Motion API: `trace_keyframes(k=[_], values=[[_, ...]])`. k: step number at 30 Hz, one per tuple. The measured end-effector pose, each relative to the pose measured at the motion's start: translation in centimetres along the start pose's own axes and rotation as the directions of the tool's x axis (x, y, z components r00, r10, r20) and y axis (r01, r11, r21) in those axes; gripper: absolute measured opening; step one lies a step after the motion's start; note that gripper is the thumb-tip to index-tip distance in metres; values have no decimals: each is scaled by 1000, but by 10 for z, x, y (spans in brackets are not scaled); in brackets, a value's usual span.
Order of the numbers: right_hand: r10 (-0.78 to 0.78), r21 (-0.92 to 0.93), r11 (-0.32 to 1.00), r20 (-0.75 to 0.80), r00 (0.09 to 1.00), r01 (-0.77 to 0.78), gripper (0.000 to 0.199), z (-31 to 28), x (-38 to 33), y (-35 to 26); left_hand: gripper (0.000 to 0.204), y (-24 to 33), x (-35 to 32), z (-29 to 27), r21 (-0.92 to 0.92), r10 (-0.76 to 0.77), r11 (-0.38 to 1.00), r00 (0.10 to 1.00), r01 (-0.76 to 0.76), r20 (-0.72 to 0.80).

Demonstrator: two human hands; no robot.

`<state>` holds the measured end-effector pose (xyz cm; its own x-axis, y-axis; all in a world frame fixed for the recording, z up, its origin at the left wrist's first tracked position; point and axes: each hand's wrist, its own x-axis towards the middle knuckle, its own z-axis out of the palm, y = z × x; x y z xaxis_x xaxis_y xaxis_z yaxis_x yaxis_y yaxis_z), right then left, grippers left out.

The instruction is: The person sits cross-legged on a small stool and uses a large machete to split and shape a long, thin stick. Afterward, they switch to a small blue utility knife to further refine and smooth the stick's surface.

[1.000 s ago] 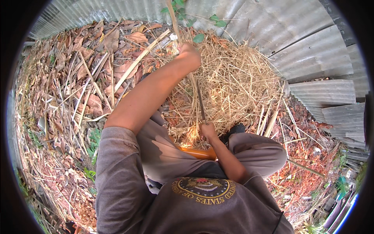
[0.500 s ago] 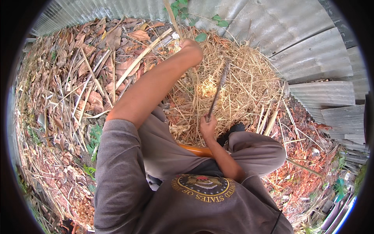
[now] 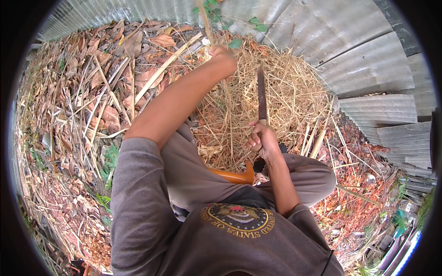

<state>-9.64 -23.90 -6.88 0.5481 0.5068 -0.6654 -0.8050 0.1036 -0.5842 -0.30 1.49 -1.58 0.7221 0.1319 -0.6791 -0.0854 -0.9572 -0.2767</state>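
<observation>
With my left arm reaching far forward, my left hand (image 3: 222, 54) is closed around a long pale strip of split bamboo or cane (image 3: 204, 24) that rises past the top edge; part of its fingers is hidden behind the wrist. My right hand (image 3: 263, 139) grips a long dark-bladed knife (image 3: 262, 94), its tip pointing away from me over a heap of dry straw-like shavings (image 3: 292, 87). The blade is apart from the strip. A smooth orange curved piece (image 3: 239, 175) lies by my lap, below the right hand.
Corrugated metal sheets (image 3: 331, 32) wall the far side and the right. Dry brown leaves (image 3: 108, 117) and long pale split stalks (image 3: 168, 68) cover the ground on the left. A small green-leaved plant (image 3: 235, 43) grows near the left hand. My bent leg (image 3: 306, 179) lies at right.
My right hand has moved right and slightly forward, and the knife has swung from slanted to nearly straight, its flat now showing. More of the orange piece shows. The left hand has barely shifted.
</observation>
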Motion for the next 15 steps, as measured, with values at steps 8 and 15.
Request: trace_keyframes(k=[8,15], values=[[-347,-845,532,-273,897,-51,13,-107,89,178,31,13,-11,-34,120,88,990,993,-78,-83],[452,46,891,-16,892,-451,12,-70,63,114,30,3,-13,-21,72,23,997,996,-17,-92]])
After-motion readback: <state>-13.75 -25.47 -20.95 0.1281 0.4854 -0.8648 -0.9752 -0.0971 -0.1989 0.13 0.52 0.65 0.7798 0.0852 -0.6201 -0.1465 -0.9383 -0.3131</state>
